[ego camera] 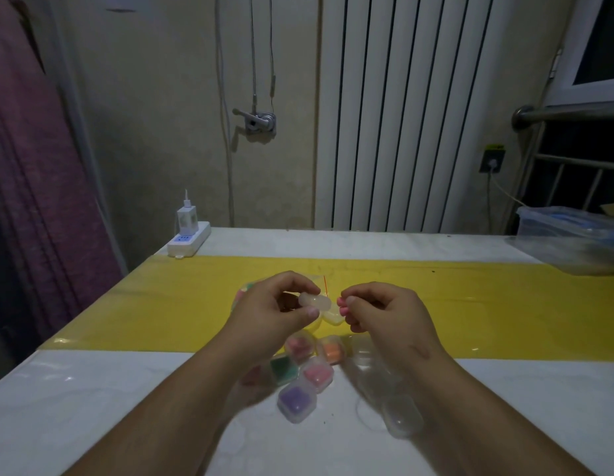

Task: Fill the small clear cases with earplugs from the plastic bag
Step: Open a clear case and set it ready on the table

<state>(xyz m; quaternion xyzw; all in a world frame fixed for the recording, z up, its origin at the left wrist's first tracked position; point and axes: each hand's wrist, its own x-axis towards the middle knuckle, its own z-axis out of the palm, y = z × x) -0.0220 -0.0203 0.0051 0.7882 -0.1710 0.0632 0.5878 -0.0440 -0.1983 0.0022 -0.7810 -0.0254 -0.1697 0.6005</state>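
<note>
Gripping clear case (314,301) in left hand (271,314), right hand (388,310) pinching pink earplug (342,301)

Both bare forearms are stretched forward from the lower edge of the view and angled toward each other, with the wrists placed above the near edge of the yellow strip (154,304). The left hand (271,307) is held above that strip, fingers curled, with a small clear case (314,300) gripped between thumb and fingertips. The right hand (388,310) is held just beside it over the same strip, a pink earplug (343,301) pinched at its fingertips. The two hands are close but apart.
</note>
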